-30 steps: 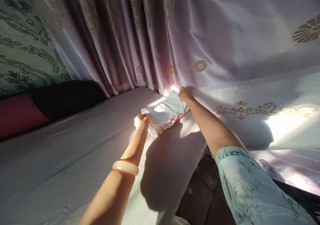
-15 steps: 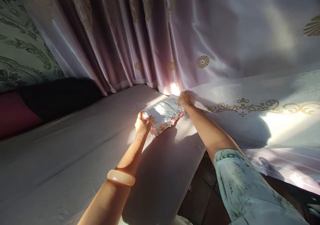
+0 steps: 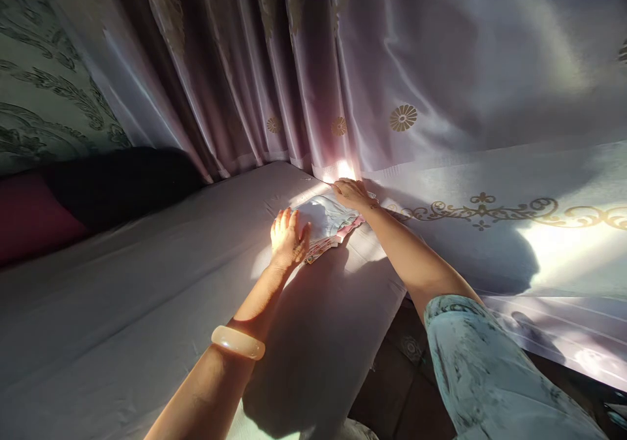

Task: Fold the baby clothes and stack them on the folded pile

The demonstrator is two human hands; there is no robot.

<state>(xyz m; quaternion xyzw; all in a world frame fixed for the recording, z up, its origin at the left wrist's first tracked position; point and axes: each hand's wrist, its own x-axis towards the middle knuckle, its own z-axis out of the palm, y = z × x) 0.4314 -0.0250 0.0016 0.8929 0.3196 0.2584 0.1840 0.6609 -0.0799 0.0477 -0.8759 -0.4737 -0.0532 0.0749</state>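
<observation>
A small stack of folded cloth (image 3: pixel 326 218), pale blue on top with pink and patterned layers below, lies on the grey sheet (image 3: pixel 196 257) near the curtain. My left hand (image 3: pixel 289 236) rests at the stack's left end, its fingers extended and a little apart. Over the far right end of the stack is my right hand (image 3: pixel 351 193), palm down with its fingers stretched to the left. Part of the cloth is hidden beneath both hands. A pale bangle (image 3: pixel 238 343) circles my left forearm.
Pleated mauve curtains (image 3: pixel 313 87) hang behind the bed. Dark and maroon cushions (image 3: pixel 122 188) lie along the left edge beside a patterned wall (image 3: pixel 39 81). White fabric with gold scrolls (image 3: pixel 470 244) drapes at the right. Dark floor tiles (image 3: pixel 396 375) show below.
Both hands have loosened from gripping the ends of the stack. My left fingers have spread flatter, and my right hand has moved left over the top of the cloth.
</observation>
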